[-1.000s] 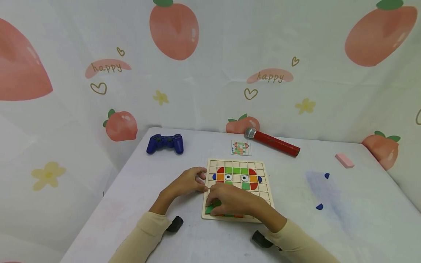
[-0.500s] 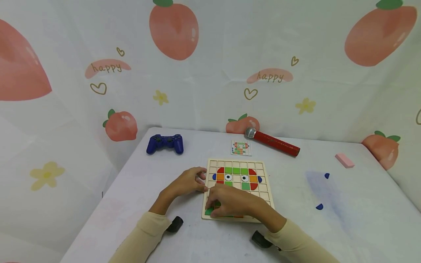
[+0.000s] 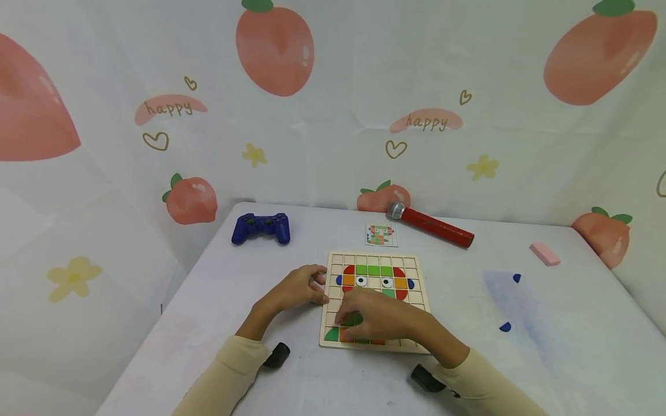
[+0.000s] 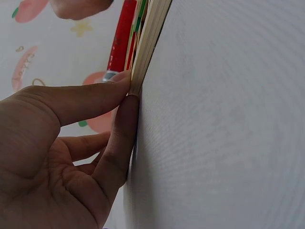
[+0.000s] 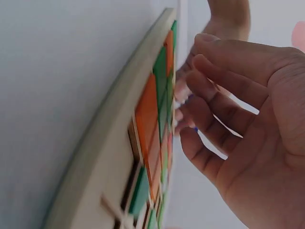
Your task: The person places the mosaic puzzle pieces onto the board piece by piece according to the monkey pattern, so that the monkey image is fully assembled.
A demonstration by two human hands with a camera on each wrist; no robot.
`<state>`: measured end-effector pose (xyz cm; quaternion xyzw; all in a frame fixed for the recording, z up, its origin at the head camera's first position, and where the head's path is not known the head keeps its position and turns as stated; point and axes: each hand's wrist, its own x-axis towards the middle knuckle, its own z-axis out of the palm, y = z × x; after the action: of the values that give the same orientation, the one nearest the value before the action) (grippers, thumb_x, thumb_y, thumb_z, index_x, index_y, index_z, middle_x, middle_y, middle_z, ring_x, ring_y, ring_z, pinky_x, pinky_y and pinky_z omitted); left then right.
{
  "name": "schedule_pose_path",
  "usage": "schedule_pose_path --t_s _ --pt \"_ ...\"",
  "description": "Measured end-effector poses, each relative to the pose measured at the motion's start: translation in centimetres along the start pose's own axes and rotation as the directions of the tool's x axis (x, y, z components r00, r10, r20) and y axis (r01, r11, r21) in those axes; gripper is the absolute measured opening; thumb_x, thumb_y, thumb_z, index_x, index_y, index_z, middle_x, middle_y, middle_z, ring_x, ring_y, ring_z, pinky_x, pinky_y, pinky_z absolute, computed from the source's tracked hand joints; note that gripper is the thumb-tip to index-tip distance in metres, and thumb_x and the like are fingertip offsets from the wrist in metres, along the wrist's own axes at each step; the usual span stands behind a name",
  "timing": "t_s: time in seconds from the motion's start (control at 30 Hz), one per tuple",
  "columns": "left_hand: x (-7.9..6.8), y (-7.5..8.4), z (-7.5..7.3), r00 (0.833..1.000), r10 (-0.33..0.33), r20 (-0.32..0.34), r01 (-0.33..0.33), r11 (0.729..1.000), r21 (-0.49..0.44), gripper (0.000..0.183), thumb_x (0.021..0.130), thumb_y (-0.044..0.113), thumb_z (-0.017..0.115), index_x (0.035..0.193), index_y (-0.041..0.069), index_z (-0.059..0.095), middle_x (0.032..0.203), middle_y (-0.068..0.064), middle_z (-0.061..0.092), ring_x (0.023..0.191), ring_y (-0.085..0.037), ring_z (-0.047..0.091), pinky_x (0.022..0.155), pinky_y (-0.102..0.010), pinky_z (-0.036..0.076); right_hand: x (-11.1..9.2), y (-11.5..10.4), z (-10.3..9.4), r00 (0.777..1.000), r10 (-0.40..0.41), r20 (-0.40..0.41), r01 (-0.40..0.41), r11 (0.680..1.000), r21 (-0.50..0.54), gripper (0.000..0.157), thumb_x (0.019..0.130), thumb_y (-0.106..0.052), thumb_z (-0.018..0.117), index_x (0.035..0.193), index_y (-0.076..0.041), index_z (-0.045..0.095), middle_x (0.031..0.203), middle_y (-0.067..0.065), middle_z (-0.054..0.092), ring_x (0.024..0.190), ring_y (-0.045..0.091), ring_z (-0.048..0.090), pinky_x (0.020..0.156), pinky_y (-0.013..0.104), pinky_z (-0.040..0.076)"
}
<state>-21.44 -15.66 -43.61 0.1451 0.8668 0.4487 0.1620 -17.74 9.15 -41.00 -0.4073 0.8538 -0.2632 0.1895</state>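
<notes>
A wooden grid board (image 3: 410, 263) carries red, green, orange, blue and eye-printed pieces that form a face at its far part. My left hand (image 3: 299, 287) holds the board's left edge, the thumb on the rim and a finger against its side in the left wrist view. Over the near left part of the board hovers my right hand (image 3: 380, 315). Its fingers (image 5: 207, 86) are loosely bent, with nothing between them in the right wrist view. A rounded green piece (image 3: 331, 334) sits in the near left corner cell, beside an orange piece (image 3: 346, 335). The right hand hides some middle cells.
Behind the board lies a printed pattern card (image 3: 381, 234). A blue game controller (image 3: 261, 228) is at the back left, a red microphone (image 3: 437, 227) at the back right. Farther right are a pink block (image 3: 545, 254) and two blue pieces, one far (image 3: 517, 278), one nearer (image 3: 505, 327).
My right hand has let go of the green piece, now lying in the corner cell, and has lifted off to the right. The left hand stays on the board's edge.
</notes>
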Motion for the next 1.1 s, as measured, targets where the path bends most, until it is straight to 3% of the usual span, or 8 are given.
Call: schedule_pose_path --t_s 0.2,0.37,0.5,0.6,0.73,0.93,1.1 --pt "0.2 -0.2 0.1 1.0 -0.017 -0.004 0.017 1.0 -0.004 0.071 0.087 0.011 0.087 0.148 -0.004 0.054 0.118 -0.007 0.065 0.1 -0.016 0.068 0.094 -0.037 0.057 -2.8 1.5 -1.3 0.992 0.071 -0.101 -0.072 0.997 -0.003 0.019 0.097 -0.03 0.077 0.115 -0.023 0.081 0.105 -0.014 0.069 0.101 0.009 0.057 0.094 0.033 0.054" --pt "0.2 -0.1 0.2 0.999 -0.034 -0.012 0.034 0.999 0.003 0.07 0.087 0.011 0.087 0.148 -0.003 0.055 0.117 -0.007 0.064 0.1 -0.016 0.067 0.093 -0.036 0.057 -6.0 3.1 -2.4 0.971 0.155 -0.182 -0.154 0.988 0.02 0.018 0.096 -0.029 0.078 0.112 -0.023 0.081 0.106 -0.012 0.069 0.101 0.012 0.059 0.091 0.035 0.056" --pt "0.1 0.0 0.2 0.999 -0.034 -0.013 0.034 0.999 0.005 0.071 0.087 0.011 0.087 0.148 -0.003 0.055 0.117 -0.006 0.064 0.099 -0.015 0.067 0.092 -0.036 0.057 -8.8 4.5 -3.1 0.952 0.199 -0.231 -0.195 0.98 0.039 0.019 0.095 -0.029 0.079 0.113 -0.021 0.079 0.105 -0.011 0.068 0.1 0.012 0.059 0.087 0.03 0.056" --pt "0.0 0.1 0.1 1.0 -0.024 -0.007 0.024 1.0 -0.003 0.071 0.086 0.01 0.087 0.148 -0.004 0.054 0.117 -0.007 0.064 0.098 -0.015 0.067 0.09 -0.035 0.057 -10.7 5.7 -3.4 0.94 0.188 -0.284 -0.187 0.982 0.031 0.021 0.093 -0.026 0.081 0.113 -0.017 0.078 0.1 -0.01 0.067 0.094 0.012 0.059 0.078 0.026 0.053" --pt "0.0 0.2 0.0 1.0 -0.013 0.0 0.013 1.0 -0.007 0.071 0.086 0.01 0.087 0.147 -0.005 0.054 0.116 -0.008 0.064 0.098 -0.015 0.066 0.089 -0.035 0.056 -13.3 7.3 -3.5 0.916 0.167 -0.366 -0.179 0.984 0.0 0.022 0.09 -0.02 0.084 0.111 -0.015 0.078 0.096 -0.01 0.067 0.089 0.009 0.06 0.073 0.025 0.052" --pt "0.1 0.1 0.0 1.0 -0.015 -0.003 0.015 1.0 0.002 0.072 0.086 0.01 0.087 0.148 -0.005 0.054 0.116 -0.007 0.064 0.098 -0.015 0.066 0.09 -0.035 0.056 -16.7 9.2 -3.7 0.878 0.199 -0.435 -0.224 0.975 -0.005 0.025 0.087 -0.018 0.088 0.11 -0.016 0.078 0.097 -0.012 0.068 0.088 0.006 0.059 0.072 0.025 0.054" --pt "0.1 0.1 0.1 0.999 -0.033 -0.01 0.033 0.999 0.003 0.072 0.086 0.01 0.088 0.148 -0.004 0.055 0.115 -0.006 0.064 0.097 -0.015 0.066 0.09 -0.034 0.056 -19.2 10.5 -3.9 0.846 0.293 -0.446 -0.314 0.949 0.028 0.028 0.085 -0.02 0.089 0.11 -0.014 0.078 0.096 -0.011 0.067 0.086 0.003 0.057 0.072 0.023 0.053"
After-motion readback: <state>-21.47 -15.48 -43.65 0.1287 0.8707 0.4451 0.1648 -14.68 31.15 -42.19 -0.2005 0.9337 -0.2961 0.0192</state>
